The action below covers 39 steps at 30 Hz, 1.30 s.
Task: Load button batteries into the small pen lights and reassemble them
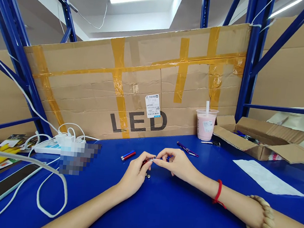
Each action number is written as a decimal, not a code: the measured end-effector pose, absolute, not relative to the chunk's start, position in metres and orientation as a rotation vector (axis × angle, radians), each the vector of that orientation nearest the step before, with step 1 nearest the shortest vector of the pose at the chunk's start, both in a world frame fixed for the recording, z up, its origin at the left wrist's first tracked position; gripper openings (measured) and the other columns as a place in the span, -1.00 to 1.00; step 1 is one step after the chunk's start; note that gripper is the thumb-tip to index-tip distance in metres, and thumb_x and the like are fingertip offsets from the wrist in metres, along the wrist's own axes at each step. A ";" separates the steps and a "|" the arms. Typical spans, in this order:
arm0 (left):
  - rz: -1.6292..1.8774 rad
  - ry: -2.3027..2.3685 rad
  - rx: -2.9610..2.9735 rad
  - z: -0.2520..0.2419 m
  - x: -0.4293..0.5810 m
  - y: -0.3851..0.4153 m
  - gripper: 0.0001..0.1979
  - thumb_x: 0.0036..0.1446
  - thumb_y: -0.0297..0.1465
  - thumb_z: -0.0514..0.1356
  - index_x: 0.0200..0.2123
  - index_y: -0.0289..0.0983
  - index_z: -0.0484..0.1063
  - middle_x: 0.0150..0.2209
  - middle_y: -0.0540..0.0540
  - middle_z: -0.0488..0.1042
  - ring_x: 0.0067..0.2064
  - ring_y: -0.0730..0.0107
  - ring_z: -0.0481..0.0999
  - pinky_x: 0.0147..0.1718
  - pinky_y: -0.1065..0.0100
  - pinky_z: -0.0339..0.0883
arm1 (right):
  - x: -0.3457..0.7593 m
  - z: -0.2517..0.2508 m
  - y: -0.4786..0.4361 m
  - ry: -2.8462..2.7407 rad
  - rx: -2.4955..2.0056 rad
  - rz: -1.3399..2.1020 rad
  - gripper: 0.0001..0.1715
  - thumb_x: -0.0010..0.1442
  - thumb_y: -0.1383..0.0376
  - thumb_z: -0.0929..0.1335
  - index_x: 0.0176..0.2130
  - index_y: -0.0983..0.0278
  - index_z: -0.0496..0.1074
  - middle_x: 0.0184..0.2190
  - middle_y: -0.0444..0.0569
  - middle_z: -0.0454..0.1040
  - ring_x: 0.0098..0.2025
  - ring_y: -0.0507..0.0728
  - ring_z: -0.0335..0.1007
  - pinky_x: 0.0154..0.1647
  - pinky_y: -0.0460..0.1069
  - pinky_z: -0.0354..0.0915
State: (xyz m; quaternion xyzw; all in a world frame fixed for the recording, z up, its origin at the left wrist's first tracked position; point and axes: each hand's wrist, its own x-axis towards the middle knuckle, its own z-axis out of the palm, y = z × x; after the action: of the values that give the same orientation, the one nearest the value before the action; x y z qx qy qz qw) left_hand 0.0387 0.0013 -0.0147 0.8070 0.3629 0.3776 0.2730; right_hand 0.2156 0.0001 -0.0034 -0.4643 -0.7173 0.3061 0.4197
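My left hand point(135, 173) is closed around a small dark red tube point(145, 161), most of it hidden by the fingers. Thumb and index finger of my right hand point(175, 162) pinch at the tube's silvery end point(152, 159), so both hands meet there. Something blue shows under the curled fingers of the right hand, too covered to name. Just below the left fingertips lie small round silvery pieces point(148, 176), like button cells. A short red and blue metallic cylinder point(128, 156) rests left of the hands. Beyond the right hand is a purple pen point(187, 149).
A lidded pink drink cup point(205, 125) with a straw stands at the back, near an open cardboard box point(261, 139). White paper point(267, 176) lies at right. A power strip point(48, 145), looping white cables and a phone point(4, 182) occupy the left. Cardboard point(141, 81) walls the back.
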 end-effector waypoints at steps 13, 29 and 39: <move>1.024 0.956 2.159 -0.016 0.038 0.003 -0.73 0.25 -0.28 -0.06 -0.12 -0.29 0.31 -0.43 -0.02 0.33 -0.37 0.44 0.33 -0.37 0.42 0.24 | 0.217 -0.003 -0.002 -1.800 -1.122 0.708 -0.53 0.02 0.01 0.36 -0.27 0.35 0.50 -0.53 -0.13 0.33 -0.71 -0.14 0.16 -0.72 -0.20 0.08; 1.023 1.098 2.151 -0.013 0.038 0.002 -0.66 0.24 -0.22 -0.07 -0.09 -0.28 0.34 -0.39 -0.05 0.40 -0.33 0.39 0.39 -0.36 0.41 0.25 | 0.223 -0.001 0.000 -1.856 -1.240 0.375 -0.67 0.15 0.10 0.27 -0.26 0.24 0.50 -0.33 -0.11 0.46 -0.61 -0.12 0.24 -0.56 -0.16 0.16; 1.042 1.165 2.126 -0.012 0.038 0.001 -0.70 0.24 -0.25 -0.08 -0.14 -0.27 0.33 -0.44 -0.01 0.38 -0.38 0.43 0.37 -0.36 0.44 0.22 | 0.237 -0.001 0.004 -2.234 -1.515 0.031 -0.65 0.07 0.13 0.34 -0.13 0.13 0.50 -0.19 -0.06 0.38 -0.26 0.04 0.37 -0.34 -0.11 0.22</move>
State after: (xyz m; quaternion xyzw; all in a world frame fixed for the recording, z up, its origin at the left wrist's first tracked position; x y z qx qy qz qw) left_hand 0.0385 0.0011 -0.0117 0.7804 0.4276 0.3825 0.2487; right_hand 0.2372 0.0043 -0.0015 -0.5477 -0.8074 0.0112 0.2191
